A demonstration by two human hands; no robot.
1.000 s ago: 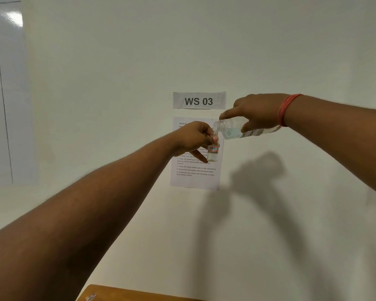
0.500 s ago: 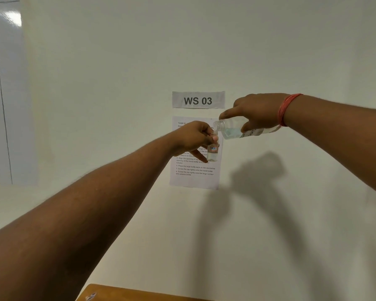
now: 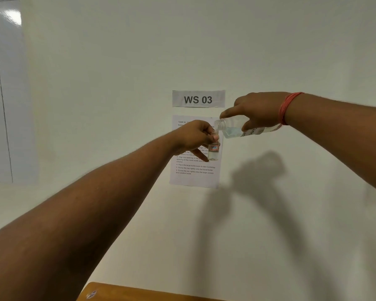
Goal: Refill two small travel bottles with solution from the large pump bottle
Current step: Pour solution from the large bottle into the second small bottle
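Note:
My left hand (image 3: 195, 137) grips a small clear travel bottle (image 3: 213, 151) upright by its neck, raised in front of the wall; a little liquid sits in its bottom and it bears a red-edged label. My right hand (image 3: 256, 111), with a red band on the wrist, holds the large clear bottle (image 3: 237, 129) tipped almost flat, its uncapped threaded mouth just above the small bottle's opening. Pale liquid pools toward the large bottle's neck. No pump head is in view.
A "WS 03" sign (image 3: 198, 98) and a printed instruction sheet (image 3: 194, 172) hang on the white wall behind the hands. A brown wooden table edge (image 3: 126, 292) shows at the bottom. A glossy whiteboard (image 3: 0, 90) is at the far left.

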